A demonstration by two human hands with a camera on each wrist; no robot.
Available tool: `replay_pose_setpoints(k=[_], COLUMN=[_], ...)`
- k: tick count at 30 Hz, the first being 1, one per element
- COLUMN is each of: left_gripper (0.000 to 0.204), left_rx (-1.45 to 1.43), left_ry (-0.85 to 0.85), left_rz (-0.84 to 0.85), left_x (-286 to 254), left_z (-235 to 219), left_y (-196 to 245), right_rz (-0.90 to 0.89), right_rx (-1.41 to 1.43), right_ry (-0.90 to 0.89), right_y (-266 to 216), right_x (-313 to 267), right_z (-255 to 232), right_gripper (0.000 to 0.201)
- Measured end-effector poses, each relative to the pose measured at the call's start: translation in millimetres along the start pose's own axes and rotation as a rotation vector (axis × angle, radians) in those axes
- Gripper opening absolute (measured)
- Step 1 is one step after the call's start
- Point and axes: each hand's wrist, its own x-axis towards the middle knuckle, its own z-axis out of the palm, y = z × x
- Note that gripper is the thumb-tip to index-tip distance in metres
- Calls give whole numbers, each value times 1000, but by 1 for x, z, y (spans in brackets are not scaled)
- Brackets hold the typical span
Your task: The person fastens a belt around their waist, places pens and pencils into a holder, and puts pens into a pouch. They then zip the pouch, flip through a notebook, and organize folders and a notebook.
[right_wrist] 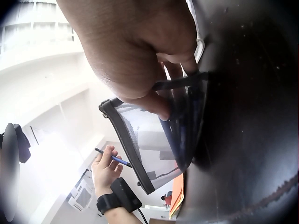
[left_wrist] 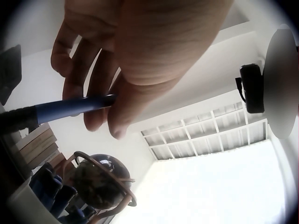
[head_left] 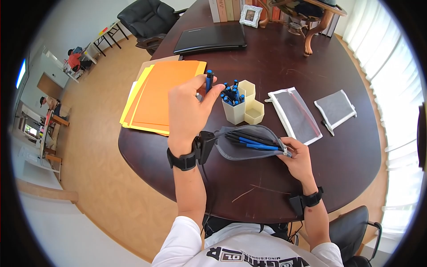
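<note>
My left hand [head_left: 189,107] pinches a blue and black pen [head_left: 209,81] between thumb and fingers, raised left of the pen cup [head_left: 235,112]. That grey-white hexagonal cup is crowded with several blue pens [head_left: 231,94]. With its thumb and fingers, my right hand [head_left: 299,161] grips the right end of a grey mesh zip pouch [head_left: 227,150]. The pouch gapes at the top, and several black and blue pens [head_left: 260,146] lie inside it. In the right wrist view, the right thumb reaches in at the mouth of the pouch [right_wrist: 140,175].
Pale hexagonal compartments [head_left: 254,113] join the pen cup. Two white-edged mesh pouches [head_left: 296,113] [head_left: 336,110] lie at the right. Orange and yellow folders [head_left: 162,95] are stacked at the left. Farther back are a black laptop [head_left: 211,39], a photo frame [head_left: 251,16] and a globe stand [head_left: 310,35].
</note>
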Motion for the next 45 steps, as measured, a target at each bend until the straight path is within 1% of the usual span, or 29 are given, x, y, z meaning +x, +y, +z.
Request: replay_pose_setpoints(k=[3,6,9,12,15,18,21,24,27,30,33,39,42,45], left_gripper=[22,23,30,33,34,33,35,37,37,38,35,21,16,12], left_rx=[-27,-47,-130,-278,-368,-369,-428,-360,-225,-121,-113,-34,-38,-2], left_ry=[-19,71,140,229,220,222,214,191,103,44,-5,-15,-21,-67], left_rz=[-35,47,29,27,22,13,10,-5,1,-59,-20,57,49,112], left_x=[0,1,0,1,2,2,2,1,1,1,1,1,1,0], left_z=[-1,-1,-6,-5,-1,2,5,8,7,8,13,13,10,10], left_y=[-4,-6,-2,-4,-7,-4,-3,2,5,5,-1,0,1,-2], right_rz=[-1,5,7,-3,-7,5,10,-8,-4,-3,-6,-15,-8,-16], right_rx=[6,9,15,4,2,17,18,8,17,14,-4,6,-1,-5], right_ry=[7,4,4,1,0,-1,-5,-5,-2,-2,-3,0,3,-3], right_y=[-3,0,-1,0,-2,1,2,0,0,0,1,0,0,1], right_x=[0,0,0,0,0,1,1,0,0,0,0,0,0,0], right_z=[1,0,1,0,1,1,0,0,1,1,0,1,1,0], right_gripper=[30,30,31,30,30,30,30,31,31,31,31,31,31,31])
